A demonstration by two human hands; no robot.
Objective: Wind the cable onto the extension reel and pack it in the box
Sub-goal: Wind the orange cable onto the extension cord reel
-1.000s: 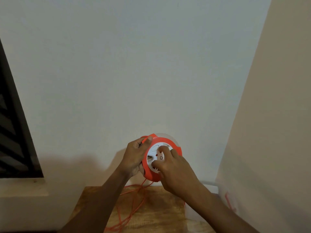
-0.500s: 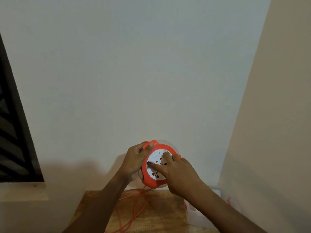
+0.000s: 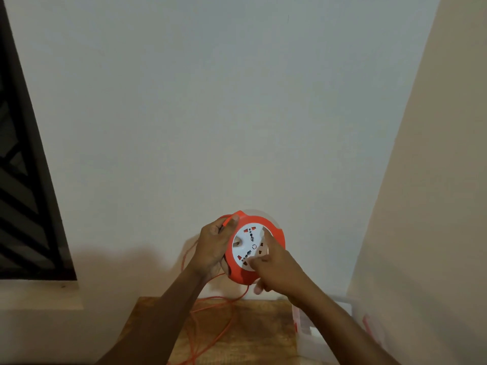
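I hold a round orange extension reel [image 3: 277, 233] with a white socket face [image 3: 247, 242] up in front of the wall. My left hand [image 3: 212, 246] grips its left rim, thumb on the top edge. My right hand [image 3: 279, 270] lies on the socket face, index finger stretched out and pressing on the white disc, thumb sticking out below the rim. The orange cable [image 3: 221, 335] hangs from the reel's underside and lies in loose loops on the wooden table [image 3: 263, 327]. A clear plastic box [image 3: 313, 335] with red marks stands at the table's right end, partly hidden by my right forearm.
A pale wall fills the view ahead, and a beige wall closes in on the right. At the left is a dark window with a patterned grille [image 3: 23, 206] above a ledge [image 3: 39, 293]. The table's near part is out of view.
My right fingers have swung round on the white face, which has turned and now shows more of its sockets. The left hand keeps its grip on the rim.
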